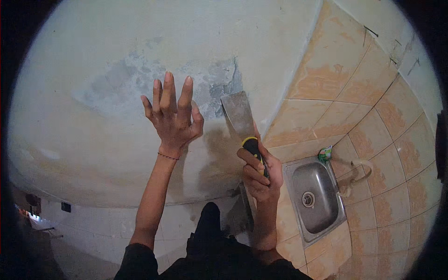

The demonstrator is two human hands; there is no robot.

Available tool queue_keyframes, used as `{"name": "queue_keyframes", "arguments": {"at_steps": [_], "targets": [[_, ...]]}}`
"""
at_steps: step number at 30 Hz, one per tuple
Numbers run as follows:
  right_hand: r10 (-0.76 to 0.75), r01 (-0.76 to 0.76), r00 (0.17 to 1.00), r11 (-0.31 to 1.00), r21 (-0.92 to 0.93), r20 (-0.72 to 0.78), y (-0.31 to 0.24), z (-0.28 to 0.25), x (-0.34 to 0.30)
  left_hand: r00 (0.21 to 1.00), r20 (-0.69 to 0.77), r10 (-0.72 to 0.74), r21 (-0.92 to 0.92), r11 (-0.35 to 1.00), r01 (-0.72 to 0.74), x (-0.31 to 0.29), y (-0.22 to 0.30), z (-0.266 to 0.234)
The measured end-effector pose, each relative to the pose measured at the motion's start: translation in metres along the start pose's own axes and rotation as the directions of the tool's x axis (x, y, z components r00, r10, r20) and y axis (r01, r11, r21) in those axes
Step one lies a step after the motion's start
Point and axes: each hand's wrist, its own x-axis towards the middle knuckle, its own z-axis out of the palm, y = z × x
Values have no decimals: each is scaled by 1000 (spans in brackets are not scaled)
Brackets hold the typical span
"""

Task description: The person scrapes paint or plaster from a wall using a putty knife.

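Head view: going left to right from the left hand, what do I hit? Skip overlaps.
Left hand, fingers spread → scraper with black-and-yellow handle, gripped in the right hand → metal sink → pale curved tap.
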Motion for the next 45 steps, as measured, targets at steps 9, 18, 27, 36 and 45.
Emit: {"name": "queue_keyframes", "arguments": {"at_steps": [9,18,27,36,45], "targets": [[24,-24,999,1000,5,-32,-1,6,5,1000,-8,6,-6,1000,-7,0,-1,0],[31,-31,999,999,-11,-30,-1,8,5,1000,-5,8,12,1000,-8,1,-1,-1],[41,-42,999,998,-48,-22,0,17,5,1000,7,-7,1,1000,7,1,2,-3],[16,-20,999,998,-65,-51,2,16,8,1000,5,3,-18,1000,-3,-2,0,1],[-95,89,995,966,-244,-15,2,9,-10,1000,-2,-5,-8,1000,5,1,0,0]]}}
